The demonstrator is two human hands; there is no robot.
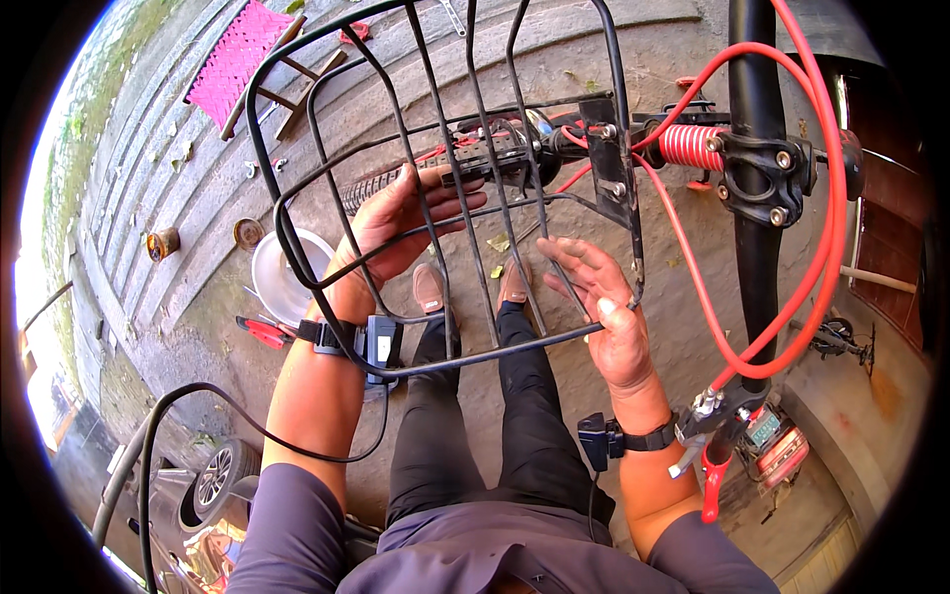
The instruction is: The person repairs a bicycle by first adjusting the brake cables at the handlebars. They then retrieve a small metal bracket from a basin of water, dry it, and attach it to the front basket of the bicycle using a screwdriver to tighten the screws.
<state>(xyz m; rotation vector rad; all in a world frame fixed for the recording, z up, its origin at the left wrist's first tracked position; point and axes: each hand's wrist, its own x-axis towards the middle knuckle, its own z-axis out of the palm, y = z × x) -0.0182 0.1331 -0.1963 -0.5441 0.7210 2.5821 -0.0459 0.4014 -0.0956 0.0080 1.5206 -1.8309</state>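
Observation:
A black wire basket (254,109) spans the upper middle, with a dark mounting plate (612,163) on its right side next to the bicycle's red coil spring (693,147). My left hand (401,223) is among the basket's wires, thumb raised and fingers stretched to the right; it looks open. At the near right corner, my right hand (606,292) has its fingers extended by the wires and its thumb beside the rim. Whether either hand presses on the wire is unclear. Right of the basket run the black handlebar (757,277) and looping red cables (819,247).
The bicycle tyre (368,188) shows through the basket. On the ground at left are a white bucket (282,272), red-handled pliers (263,332), a rusty can (162,244) and a pink woven stool (237,64). A red brake lever (712,485) hangs near my right forearm.

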